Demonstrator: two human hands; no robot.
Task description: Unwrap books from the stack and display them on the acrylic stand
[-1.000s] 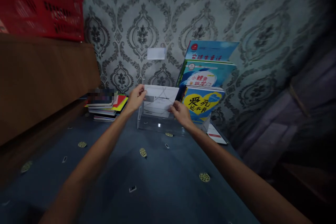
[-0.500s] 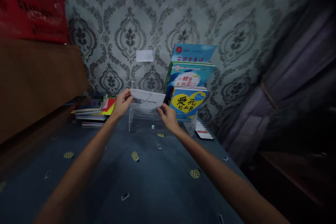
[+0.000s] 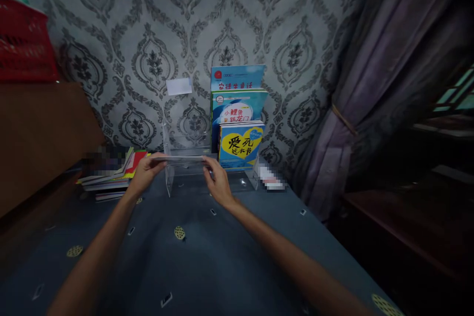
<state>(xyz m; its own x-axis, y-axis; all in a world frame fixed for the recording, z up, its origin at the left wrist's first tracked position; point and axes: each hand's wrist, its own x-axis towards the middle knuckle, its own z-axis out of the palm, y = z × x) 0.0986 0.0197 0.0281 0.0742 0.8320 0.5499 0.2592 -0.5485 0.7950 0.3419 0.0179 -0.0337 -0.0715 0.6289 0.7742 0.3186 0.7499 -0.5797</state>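
Observation:
A thin white booklet [image 3: 184,158] is held level and seen almost edge-on, so its printed face hardly shows. Closed on its left end is my left hand [image 3: 145,173]. The fingers of my right hand [image 3: 218,182] pinch the right end. Behind and below the booklet stands a clear plastic tiered book rack [image 3: 169,177]. On the rack's right side, several children's books rise in steps: a blue book with a yellow heart [image 3: 240,145] in front, a blue-green book [image 3: 239,106] behind it, and a light blue book [image 3: 239,76] at the back.
To the left lies a stack of books [image 3: 109,177], partly blurred out. A wooden cabinet [image 3: 44,138] carries a red basket [image 3: 25,44]. A pixelated flat object [image 3: 272,178] rests right of the rack. Dark patterned cloth [image 3: 207,266] covers the table; a tied curtain [image 3: 344,108] hangs at right.
The booklet has tipped from showing its printed face to nearly edge-on, and both hands have come lower. My view has turned right, shifting the scene left.

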